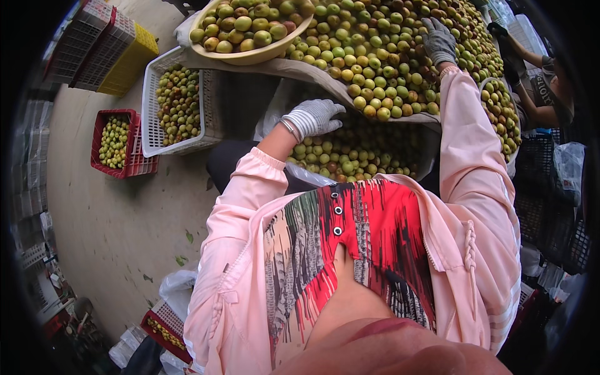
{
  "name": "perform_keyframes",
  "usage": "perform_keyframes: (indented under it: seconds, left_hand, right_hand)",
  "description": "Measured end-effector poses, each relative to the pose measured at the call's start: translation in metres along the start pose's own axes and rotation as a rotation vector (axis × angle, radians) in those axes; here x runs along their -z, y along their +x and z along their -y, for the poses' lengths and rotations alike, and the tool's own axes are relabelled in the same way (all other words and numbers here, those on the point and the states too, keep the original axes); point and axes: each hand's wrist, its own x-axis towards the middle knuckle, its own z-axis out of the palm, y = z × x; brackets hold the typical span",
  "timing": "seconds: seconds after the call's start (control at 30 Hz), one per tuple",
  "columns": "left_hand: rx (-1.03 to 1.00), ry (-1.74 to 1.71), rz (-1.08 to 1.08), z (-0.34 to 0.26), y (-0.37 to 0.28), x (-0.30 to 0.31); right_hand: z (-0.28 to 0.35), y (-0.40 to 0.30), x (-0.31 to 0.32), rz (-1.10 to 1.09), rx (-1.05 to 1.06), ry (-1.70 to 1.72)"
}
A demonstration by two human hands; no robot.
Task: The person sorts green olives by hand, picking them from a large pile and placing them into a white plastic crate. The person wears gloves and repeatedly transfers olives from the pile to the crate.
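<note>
My right hand (439,41), in a grey knitted glove, lies on a large heap of green and reddish jujube-like fruit (375,61); whether it grips any is hidden. The heap rests on a cloth-covered surface (323,77) with a sagging front edge. My left hand (316,117), gloved too and with a bracelet at the wrist, hangs just in front of that edge, fingers apart, with no fruit visible in it. Below it, more of the fruit (347,159) fills a container lined with clear plastic. A cream basin (253,57) full of fruit stands at the heap's upper left.
To the left are a white plastic crate (149,108) and a red crate (134,140) of fruit, with stacked crates (115,56) behind. A filled container (500,112) stands right of the heap, near a co-worker's arm (529,101). Another red crate (168,318) sits lower left.
</note>
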Motion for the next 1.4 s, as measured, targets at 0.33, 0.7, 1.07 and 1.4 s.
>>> perform_keyframes:
  seconds: [0.33,0.7,1.07,1.4]
  left_hand:
    - [0.017,0.023,0.042,-0.015,0.0,-0.009]
    - [0.043,0.013,0.079,0.021,0.025,-0.036]
    - [-0.094,-0.114,-0.05,0.01,0.042,-0.053]
    - [-0.041,-0.047,-0.023,0.007,0.034,-0.046]
  right_hand:
    - [0.09,-0.174,0.106,0.058,0.057,0.716]
    - [0.12,-0.21,0.085,0.063,0.007,0.836]
    - [0.137,-0.227,0.103,0.152,0.069,0.739]
    - [0.119,-0.217,0.113,0.155,0.013,0.713]
